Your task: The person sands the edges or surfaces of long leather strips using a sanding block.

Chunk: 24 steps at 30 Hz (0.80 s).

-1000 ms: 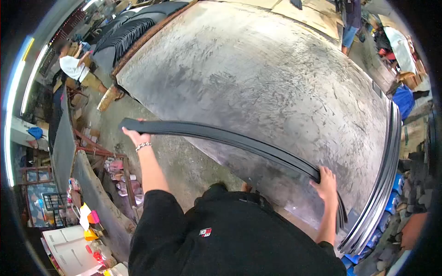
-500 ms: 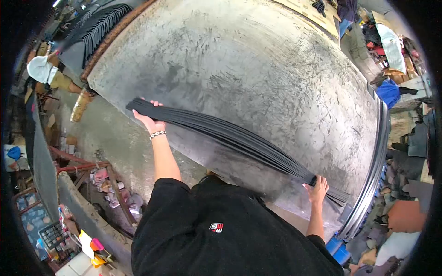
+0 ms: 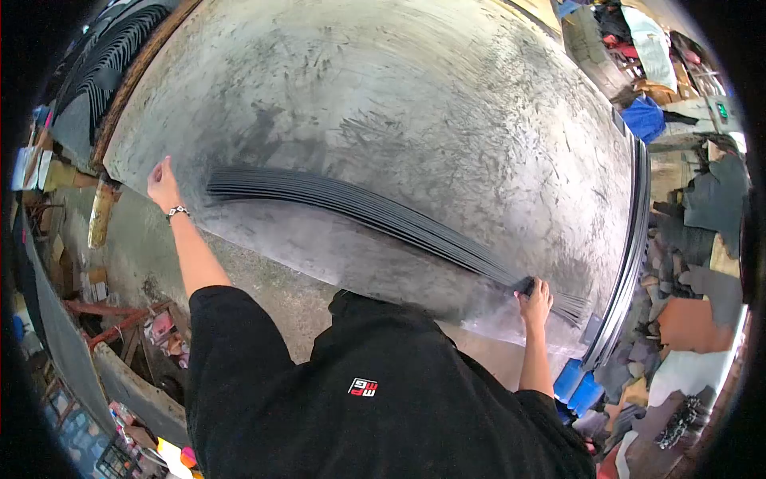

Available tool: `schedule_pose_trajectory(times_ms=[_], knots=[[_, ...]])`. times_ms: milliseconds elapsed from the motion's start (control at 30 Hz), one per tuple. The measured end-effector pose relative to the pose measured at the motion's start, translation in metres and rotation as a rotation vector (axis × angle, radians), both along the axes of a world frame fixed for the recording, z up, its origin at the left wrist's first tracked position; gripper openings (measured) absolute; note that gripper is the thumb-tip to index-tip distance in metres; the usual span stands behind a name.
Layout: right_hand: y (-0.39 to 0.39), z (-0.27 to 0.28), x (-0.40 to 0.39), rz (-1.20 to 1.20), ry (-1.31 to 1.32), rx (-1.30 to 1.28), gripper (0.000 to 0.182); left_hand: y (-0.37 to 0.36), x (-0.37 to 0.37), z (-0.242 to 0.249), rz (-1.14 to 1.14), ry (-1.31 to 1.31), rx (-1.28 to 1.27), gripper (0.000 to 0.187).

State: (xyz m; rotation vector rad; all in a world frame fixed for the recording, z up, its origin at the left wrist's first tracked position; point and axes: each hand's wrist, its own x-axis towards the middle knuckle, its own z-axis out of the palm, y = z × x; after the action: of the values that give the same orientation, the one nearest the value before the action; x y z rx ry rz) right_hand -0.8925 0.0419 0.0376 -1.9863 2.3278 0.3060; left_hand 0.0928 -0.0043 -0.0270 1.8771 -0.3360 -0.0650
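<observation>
Right hand (image 3: 536, 305) holding dark strips (image 3: 359, 204) on the worktop (image 3: 439, 136)
Its fingers (image 3: 544, 287) partly hide them; left hand (image 3: 164, 187) is apart, finger spread hard to tell.

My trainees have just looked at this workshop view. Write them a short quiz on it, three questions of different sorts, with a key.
1. True or false: the left hand is off the bundle of dark strips on the table.

2. Where is the bracelet worn?
A) right wrist
B) left wrist
C) both wrists

3. Fill the gap: the right hand holds the bundle near the end toward the ____ side of the picture.

Key: 1. True. 2. B. 3. right.
</observation>
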Motion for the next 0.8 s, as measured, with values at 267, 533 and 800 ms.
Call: schedule_pose_trajectory(times_ms=[267, 533, 800], knots=[[-0.004, -0.004, 0.002, -0.048, -0.012, 0.01, 0.082, -0.059, -0.422, 0.089, -1.491, -0.698, 0.266, 0.11], [0.026, 0.038, -0.115, 0.227, -0.118, -0.074, 0.091, -0.044, -0.531, 0.044, -1.592, -0.954, 0.352, 0.084], [0.026, 0.009, -0.259, 0.18, -0.185, -0.253, 0.074, -0.041, -0.665, 0.096, -1.789, -0.962, 0.688, 0.086]])
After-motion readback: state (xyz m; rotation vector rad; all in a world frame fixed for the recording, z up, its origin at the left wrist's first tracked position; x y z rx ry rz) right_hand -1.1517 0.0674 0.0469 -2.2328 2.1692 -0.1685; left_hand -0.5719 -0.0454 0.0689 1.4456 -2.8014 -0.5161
